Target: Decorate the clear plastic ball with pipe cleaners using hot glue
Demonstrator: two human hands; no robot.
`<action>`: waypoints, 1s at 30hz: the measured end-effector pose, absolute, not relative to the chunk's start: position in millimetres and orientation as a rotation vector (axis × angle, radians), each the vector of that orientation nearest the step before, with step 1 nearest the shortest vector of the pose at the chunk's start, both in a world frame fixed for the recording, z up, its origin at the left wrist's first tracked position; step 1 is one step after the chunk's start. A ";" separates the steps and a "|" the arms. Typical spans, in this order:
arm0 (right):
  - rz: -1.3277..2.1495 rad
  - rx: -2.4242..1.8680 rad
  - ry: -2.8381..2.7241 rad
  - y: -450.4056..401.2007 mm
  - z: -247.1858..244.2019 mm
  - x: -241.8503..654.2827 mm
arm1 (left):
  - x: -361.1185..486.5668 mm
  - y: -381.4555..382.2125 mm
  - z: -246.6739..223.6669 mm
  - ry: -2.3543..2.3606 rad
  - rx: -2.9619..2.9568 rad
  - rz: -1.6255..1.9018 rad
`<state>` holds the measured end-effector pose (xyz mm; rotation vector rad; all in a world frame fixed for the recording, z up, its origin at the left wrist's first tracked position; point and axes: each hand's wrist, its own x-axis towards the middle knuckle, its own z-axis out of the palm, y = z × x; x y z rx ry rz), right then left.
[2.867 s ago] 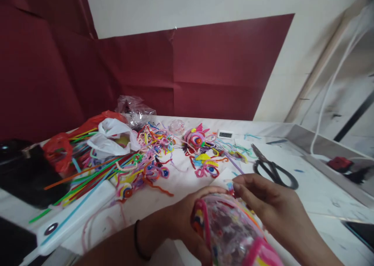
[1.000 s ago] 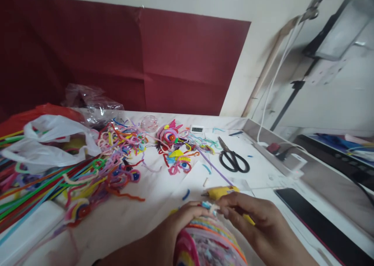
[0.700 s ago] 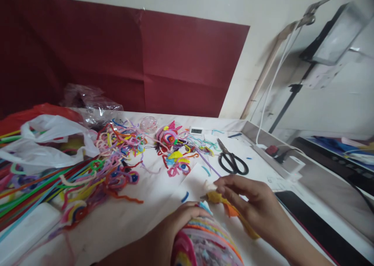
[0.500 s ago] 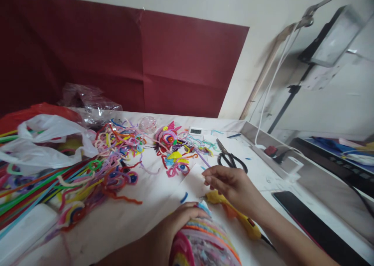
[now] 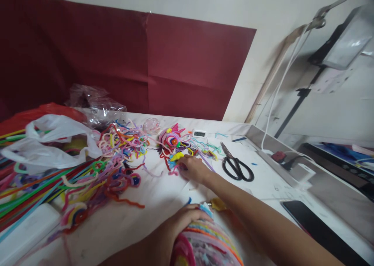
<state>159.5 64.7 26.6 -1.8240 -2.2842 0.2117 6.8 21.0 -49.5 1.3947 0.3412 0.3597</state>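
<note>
Up and away from the yellow tool goes the right hand, and now it is at the fuzzy craft piece in the middle of the frame. Behind it all, a big dark red sheet covers the wall from the upper left to past the middle. Below that is a white table. One messy heap of fuzzy sticks (some straight, some curly) spreads over the left side, with a white bag among them. At the bottom middle, the left hand curls around the striped thing and grips it. Its near end goes out of the frame. At the lower right lies a black phone. Black scissors rest right of the middle, near the right arm. The craft piece is yellow, blue and pink. Right-hand fingers bend down to it, but I cannot tell if they grip it, since their tips are hidden. Smallest is a blue bit, just past the left hand.
</note>
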 end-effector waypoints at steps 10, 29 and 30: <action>0.162 -1.918 -2.080 75.5 40.5 183.4 | 13.2 23.3 -44.8 0.407 1.331 0.284; 0.061 -1.920 -1.736 79.1 51.6 222.9 | 5.2 16.6 -30.3 0.436 1.324 0.332; 0.052 -1.906 -1.722 77.6 54.3 223.7 | 5.4 16.5 -31.5 0.436 1.313 0.332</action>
